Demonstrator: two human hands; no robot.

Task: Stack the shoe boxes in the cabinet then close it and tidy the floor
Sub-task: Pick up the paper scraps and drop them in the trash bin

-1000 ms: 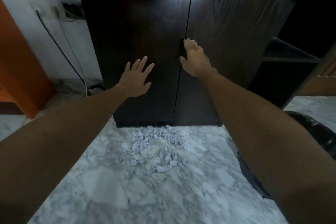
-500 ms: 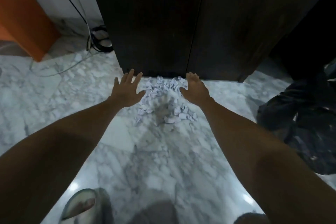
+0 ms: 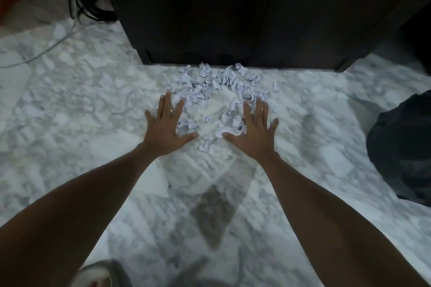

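The dark wooden cabinet (image 3: 210,11) stands with both doors closed, so no shoe boxes show. Several crumpled scraps of white paper (image 3: 214,86) lie scattered on the marble floor (image 3: 81,112) just in front of its base. My left hand (image 3: 166,130) is spread flat with straight fingers at the left edge of the scraps. My right hand (image 3: 254,133) is spread the same way at their right edge, its thumb touching a scrap. Neither hand holds anything.
A black plastic bag (image 3: 403,147) sits on the floor at the right. Black and white cables (image 3: 79,7) trail along the floor left of the cabinet. A sandalled foot (image 3: 98,275) shows at the bottom edge.
Both hands left the cabinet doors and came down to the floor. They now sit on either side of the paper scraps as the view tilted downward.
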